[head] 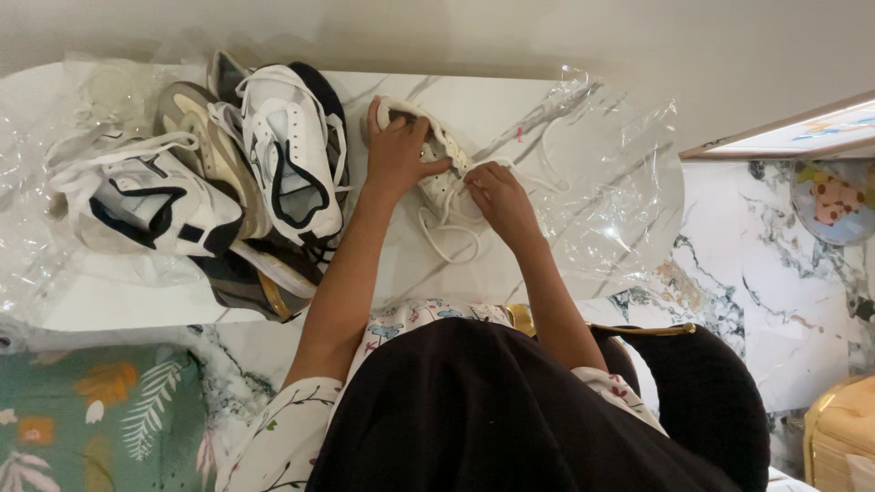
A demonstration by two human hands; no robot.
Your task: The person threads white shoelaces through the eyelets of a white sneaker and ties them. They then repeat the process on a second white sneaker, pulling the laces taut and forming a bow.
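While a marble-topped table (474, 100) filled the upper half of the frame, a person seated at its near edge worked on a white sneaker (436, 155) lying just above centre. Clear plastic sheeting (620, 164) was spread over the tabletop from the left edge to the upper right, apparently to keep the surface clean under the footwear. A pile of sneakers (219, 182), white with dark trim and one tan, was heaped at the upper left, just beside the working arm but apart from the shoe in hand.

The left hand (396, 150) lay over the heel end of the white sneaker, its fingers curled around the shoe and thumb pressed along the side, seemingly to keep it steady. The right hand (501, 200) sat at the lacing, its fingertips pinched closed on what looked like the white shoelace (447, 239), which looped loose onto the plastic below the shoe. How tightly the lace was gripped could not be told from this angle.
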